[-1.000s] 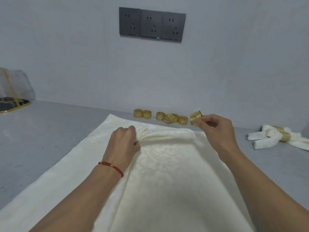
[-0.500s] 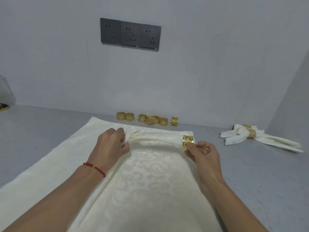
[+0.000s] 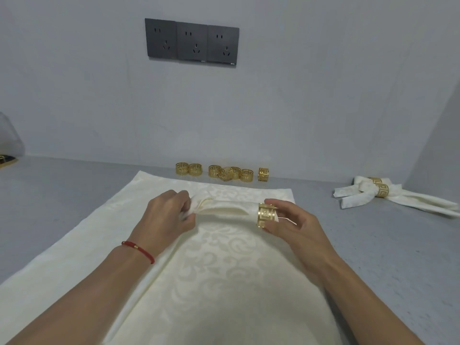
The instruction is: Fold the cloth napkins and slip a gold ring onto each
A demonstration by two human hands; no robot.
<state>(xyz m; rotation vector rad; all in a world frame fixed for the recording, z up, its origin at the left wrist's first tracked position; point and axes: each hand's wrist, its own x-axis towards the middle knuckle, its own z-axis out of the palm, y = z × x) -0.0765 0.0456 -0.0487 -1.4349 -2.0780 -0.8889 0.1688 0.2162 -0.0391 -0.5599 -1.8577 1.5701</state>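
A rolled cream napkin [image 3: 224, 210] lies crosswise on top of a spread cream cloth [image 3: 219, 275] on the grey table. My left hand [image 3: 166, 215] grips the roll's left end, fingers curled round the bunched cloth. My right hand [image 3: 291, 220] pinches a gold ring [image 3: 266, 215] between thumb and fingers. The ring sits around the right end of the roll. Several spare gold rings [image 3: 221, 171] stand in a row at the wall behind the cloth.
Two folded napkins wearing gold rings [image 3: 378, 192] lie crossed at the right, near the side wall. A dark triple socket panel [image 3: 191, 41] hangs on the back wall. A clear bag and a dark tray edge [image 3: 7, 158] show at the far left.
My right hand brought the gold ring from the row of rings back to the roll, and the ring now encircles the roll's right end. My left hand kept its grip on the left end.
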